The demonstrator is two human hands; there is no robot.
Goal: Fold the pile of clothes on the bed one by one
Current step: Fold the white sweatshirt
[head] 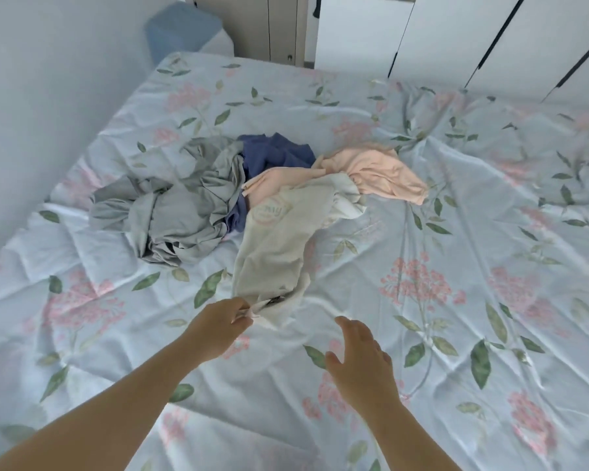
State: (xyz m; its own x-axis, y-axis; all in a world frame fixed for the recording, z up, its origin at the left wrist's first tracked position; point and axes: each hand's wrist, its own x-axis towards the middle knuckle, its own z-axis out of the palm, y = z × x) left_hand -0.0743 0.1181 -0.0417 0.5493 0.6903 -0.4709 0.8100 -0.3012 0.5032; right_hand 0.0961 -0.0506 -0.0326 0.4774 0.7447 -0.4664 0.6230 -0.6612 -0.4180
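Observation:
A loose pile of clothes lies mid-bed: a crumpled grey garment on the left, a dark blue one behind it, a peach one on the right. A cream garment with a faint round print stretches from the pile toward me. My left hand pinches its near edge. My right hand hovers over the sheet to the right of that edge, fingers spread, holding nothing.
The bed wears a pale blue sheet with pink flowers and green leaves, wrinkled throughout. A wall runs along its left side. White wardrobe doors stand behind the far edge, and a blue box sits at the far left corner.

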